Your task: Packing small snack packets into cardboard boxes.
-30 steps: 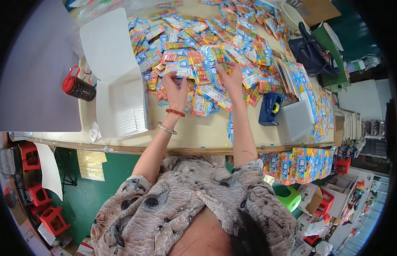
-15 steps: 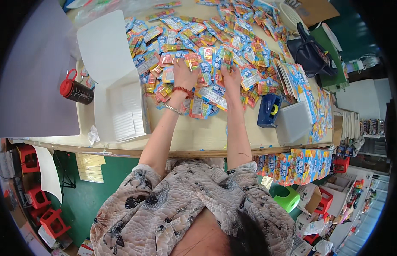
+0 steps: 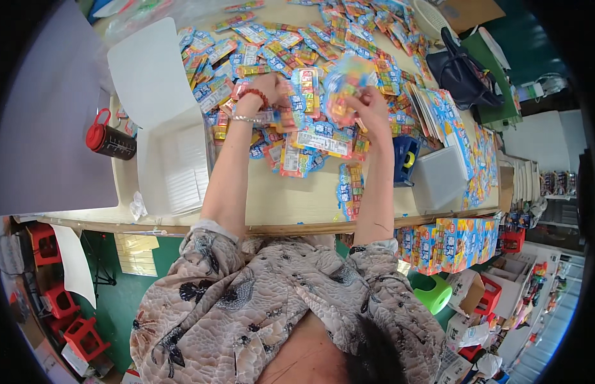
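A large heap of small blue, red and yellow blister packs (image 3: 252, 70) with rows of coloured pieces covers the middle of the table. My left hand (image 3: 270, 88), wearing a red bead bracelet and a silver bangle, is closed at one blister pack (image 3: 292, 115) over the heap; its fingertips are partly hidden. To the right, my right hand (image 3: 373, 110) pinches blister packs (image 3: 347, 91), smeared by motion, so their number is unclear. One separate blister pack (image 3: 350, 192) lies near the front edge, beside my right forearm.
An open white box (image 3: 176, 160) and a dark bottle with a red lid (image 3: 110, 141) stand left. On the right are a blue tape dispenser (image 3: 406, 160), a translucent container (image 3: 440, 179), printed cards (image 3: 448, 118) and a dark handbag (image 3: 464, 70). Printed boxes (image 3: 448, 246) sit below the table edge.
My right hand has moved right, lifting its packs and uncovering the separate pack near the front edge. My left hand has shifted slightly up and left, while its pack sits a little lower.
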The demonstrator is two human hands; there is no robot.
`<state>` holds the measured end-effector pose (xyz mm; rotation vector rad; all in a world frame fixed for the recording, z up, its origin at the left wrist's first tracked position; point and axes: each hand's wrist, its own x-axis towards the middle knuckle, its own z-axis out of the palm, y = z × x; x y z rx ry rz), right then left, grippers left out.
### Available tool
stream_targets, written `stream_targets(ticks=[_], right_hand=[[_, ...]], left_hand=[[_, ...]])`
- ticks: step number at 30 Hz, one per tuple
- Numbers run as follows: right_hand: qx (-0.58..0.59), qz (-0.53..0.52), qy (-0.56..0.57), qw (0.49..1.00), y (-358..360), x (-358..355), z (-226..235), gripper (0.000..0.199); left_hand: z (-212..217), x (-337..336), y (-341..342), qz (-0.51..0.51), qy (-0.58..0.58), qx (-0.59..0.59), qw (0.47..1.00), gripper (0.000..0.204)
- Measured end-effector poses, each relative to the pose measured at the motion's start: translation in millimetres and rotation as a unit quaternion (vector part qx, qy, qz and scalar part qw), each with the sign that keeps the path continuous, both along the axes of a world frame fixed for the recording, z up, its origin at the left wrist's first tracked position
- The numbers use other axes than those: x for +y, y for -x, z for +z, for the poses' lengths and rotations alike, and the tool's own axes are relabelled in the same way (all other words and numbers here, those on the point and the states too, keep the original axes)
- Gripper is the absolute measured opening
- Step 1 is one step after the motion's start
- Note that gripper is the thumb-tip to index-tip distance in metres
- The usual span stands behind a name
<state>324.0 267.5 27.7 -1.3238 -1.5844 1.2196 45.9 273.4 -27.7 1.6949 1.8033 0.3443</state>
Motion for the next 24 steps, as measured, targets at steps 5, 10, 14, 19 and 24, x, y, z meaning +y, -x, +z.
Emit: stream_targets(ticks=[5, 10, 14, 19, 24], right_hand=[[0.251, -0.021, 0.119, 0.96, 19, -40, -19, 0.037], [0.353, -0.121, 0.12, 0.92, 66, -122, -39, 0.034], [0.317, -0.148, 0.151, 0.925, 72, -147, -50, 0.03], [0.343, -0.145, 0.139, 0.918, 71, -135, -58, 0.029], [0.424, -0.153, 0.113, 0.886, 91, -139, -48, 0.029]], left_hand=[[-6, -51, -14, 0.104, -0.101, 0.085, 0.986, 0.066], [-22, -92, -34, 0.202, -0.208, -0.022, 0.957, 0.055], [-22, -105, -27, 0.208, -0.225, 0.03, 0.952, 0.064], [-34, -114, -15, 0.294, -0.182, -0.259, 0.902, 0.054], [-40, -126, -46, 0.341, -0.265, -0.376, 0.82, 0.037]])
